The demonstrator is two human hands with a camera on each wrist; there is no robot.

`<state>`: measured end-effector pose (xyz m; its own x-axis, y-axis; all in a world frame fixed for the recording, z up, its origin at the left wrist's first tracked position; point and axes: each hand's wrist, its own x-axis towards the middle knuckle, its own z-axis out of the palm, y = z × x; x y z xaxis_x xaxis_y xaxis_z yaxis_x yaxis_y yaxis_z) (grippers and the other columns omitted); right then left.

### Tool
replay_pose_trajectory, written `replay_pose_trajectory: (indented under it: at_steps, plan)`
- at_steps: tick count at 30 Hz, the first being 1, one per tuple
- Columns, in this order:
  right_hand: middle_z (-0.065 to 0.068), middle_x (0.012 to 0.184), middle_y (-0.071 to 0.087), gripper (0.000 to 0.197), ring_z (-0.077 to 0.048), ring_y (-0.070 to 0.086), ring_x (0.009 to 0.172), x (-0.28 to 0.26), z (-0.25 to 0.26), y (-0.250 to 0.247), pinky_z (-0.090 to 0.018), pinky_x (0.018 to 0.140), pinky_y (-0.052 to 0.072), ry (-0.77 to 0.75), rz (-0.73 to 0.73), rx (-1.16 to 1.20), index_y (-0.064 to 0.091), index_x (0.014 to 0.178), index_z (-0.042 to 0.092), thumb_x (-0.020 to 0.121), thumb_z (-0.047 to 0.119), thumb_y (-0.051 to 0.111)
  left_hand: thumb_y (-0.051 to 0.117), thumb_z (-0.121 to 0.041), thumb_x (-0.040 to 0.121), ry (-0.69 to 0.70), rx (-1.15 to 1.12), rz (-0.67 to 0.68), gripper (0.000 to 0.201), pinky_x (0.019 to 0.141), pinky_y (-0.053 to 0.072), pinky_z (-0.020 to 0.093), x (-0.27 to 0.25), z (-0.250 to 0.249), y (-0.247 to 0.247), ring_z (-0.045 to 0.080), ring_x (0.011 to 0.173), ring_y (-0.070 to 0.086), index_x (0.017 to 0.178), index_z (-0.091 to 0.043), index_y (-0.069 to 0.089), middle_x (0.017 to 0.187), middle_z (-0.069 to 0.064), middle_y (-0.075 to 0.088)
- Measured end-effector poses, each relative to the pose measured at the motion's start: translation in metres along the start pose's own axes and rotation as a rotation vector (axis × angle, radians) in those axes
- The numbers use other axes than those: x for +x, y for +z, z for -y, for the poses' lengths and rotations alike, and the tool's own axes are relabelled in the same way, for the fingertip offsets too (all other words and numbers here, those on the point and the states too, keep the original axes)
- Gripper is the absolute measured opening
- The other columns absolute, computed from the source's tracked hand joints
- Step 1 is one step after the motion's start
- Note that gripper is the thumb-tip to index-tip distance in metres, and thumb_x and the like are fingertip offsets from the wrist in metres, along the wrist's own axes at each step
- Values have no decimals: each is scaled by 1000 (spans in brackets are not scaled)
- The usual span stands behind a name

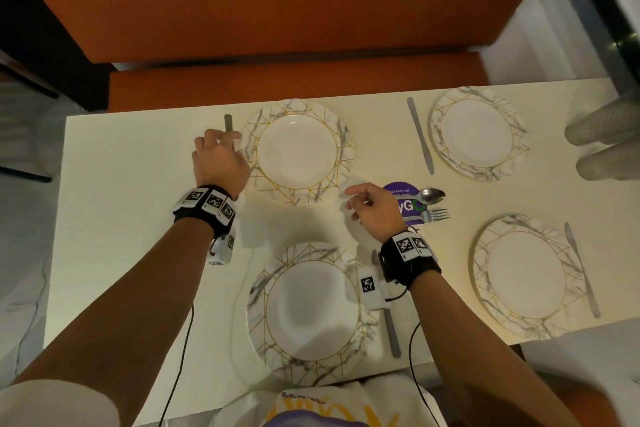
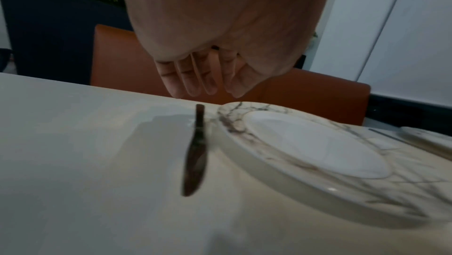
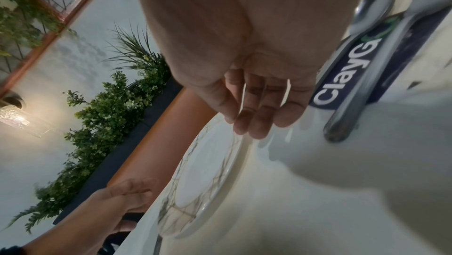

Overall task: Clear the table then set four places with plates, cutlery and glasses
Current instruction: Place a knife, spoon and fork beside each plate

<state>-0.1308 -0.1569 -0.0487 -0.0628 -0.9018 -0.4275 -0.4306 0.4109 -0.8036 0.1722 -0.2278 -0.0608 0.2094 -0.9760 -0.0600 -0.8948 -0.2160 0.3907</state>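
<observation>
On my feed the dull metal table knife (image 2: pixel 194 154) beside the far left marble-patterned plate with gold lines (image 1: pixel 297 151) was mostly hidden under my left hand (image 1: pixel 219 159) in the head view; only the wrist camera showed it lying flat on the cream table (image 1: pixel 138 218), just beside that plate's rim, with my fingers (image 2: pixel 195 77) hanging loosely spread above its handle and touching nothing. My right hand (image 1: pixel 372 210) hovered relaxed and empty between that plate and the purple round sticker (image 1: pixel 405 199), which it partly covered, so I could read only part of the lettering. A steel spoon (image 1: pixel 429 196) and a steel fork (image 1: pixel 433 216) lay across the sticker. All four plates looked bare. The near left plate (image 1: pixel 308 312) had its knife (image 1: pixel 391 329) half hidden by my right wrist unit. The right-hand plates each had a knife beside them. At the right edge, pale blurred shapes (image 1: pixel 606 139) were cut off and I could not identify them.
</observation>
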Motion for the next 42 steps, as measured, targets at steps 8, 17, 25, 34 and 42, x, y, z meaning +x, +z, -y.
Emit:
replay_pose_trajectory:
  at_steps: [8, 17, 25, 34, 42]
  plan:
    - [2, 97, 73, 20, -13, 67, 87, 10, -29, -69, -16, 72, 52, -18, -184, -137, 74, 104, 20, 93, 10, 59, 62, -13, 92, 217, -144, 19, 33, 100, 47, 46, -42, -103, 29, 33, 118, 53, 124, -16, 67, 125, 12, 62]
    - [-5, 104, 69, 14, -21, 63, 94, 33, -69, -148, -28, 80, 49, 40, -273, -357, 70, 104, 17, 91, 17, 64, 62, -15, 93, 317, -165, 186, 20, 88, 50, 43, -94, -214, 99, 29, 103, 59, 111, -16, 71, 105, 5, 70]
    - [-4, 107, 71, 21, -25, 66, 100, 55, -84, -172, -41, 93, 54, 145, -88, -477, 72, 106, 20, 92, 33, 64, 61, -27, 98, 271, -38, 348, 20, 95, 41, 40, -101, -261, 143, 26, 110, 53, 112, -26, 76, 113, 0, 67]
    - [-1, 89, 67, 17, -16, 59, 83, 70, -71, -179, -18, 68, 38, 15, -45, -381, 73, 98, 12, 94, 22, 59, 56, -29, 103, 179, 6, 416, 26, 91, 47, 40, -98, -276, 136, 29, 106, 55, 119, -28, 77, 112, 6, 65]
    - [0, 86, 73, 11, -4, 59, 71, 70, -20, -186, 2, 63, 38, -338, -212, -157, 74, 95, 9, 90, 18, 70, 69, -12, 98, -292, -859, 439, 16, 72, 61, 26, -101, -289, 89, 17, 77, 73, 111, -4, 73, 90, 11, 76]
